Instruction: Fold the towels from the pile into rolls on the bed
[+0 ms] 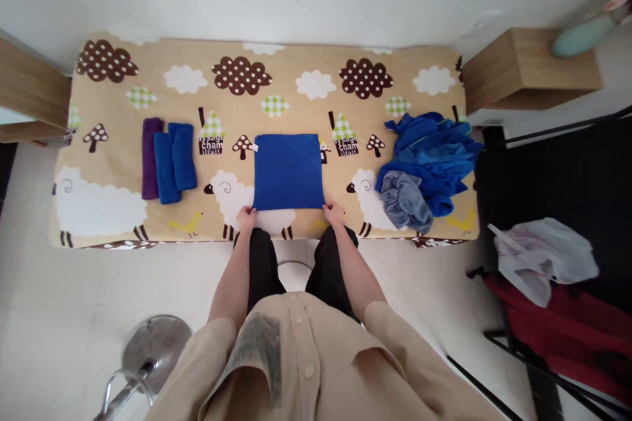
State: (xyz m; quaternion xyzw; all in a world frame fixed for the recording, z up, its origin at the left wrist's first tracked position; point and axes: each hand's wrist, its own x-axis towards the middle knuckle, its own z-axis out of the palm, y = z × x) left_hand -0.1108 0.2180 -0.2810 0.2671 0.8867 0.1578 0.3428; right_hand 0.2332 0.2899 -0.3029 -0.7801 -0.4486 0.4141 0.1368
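Note:
A blue cloth [288,172] lies flat as a near-square in front of me, with a small white tag at its upper left edge. My left hand [246,218] pinches its lower left corner, and my right hand [334,213] pinches the lower right one. To the left rest several rolled cloths: a purple roll [152,158] and two blue rolls [182,156] side by side. On the right is a crumpled heap of blue cloths [429,158], with a grey cloth [407,200] at its near side.
Everything lies on a long surface with a sheep-print cover [291,89], set against the wall. A wooden box shelf [523,72] holds a vase [582,36] at right. A plastic bag [548,256] lies near red fabric [557,322]. A round metal base [155,348] stands at lower left.

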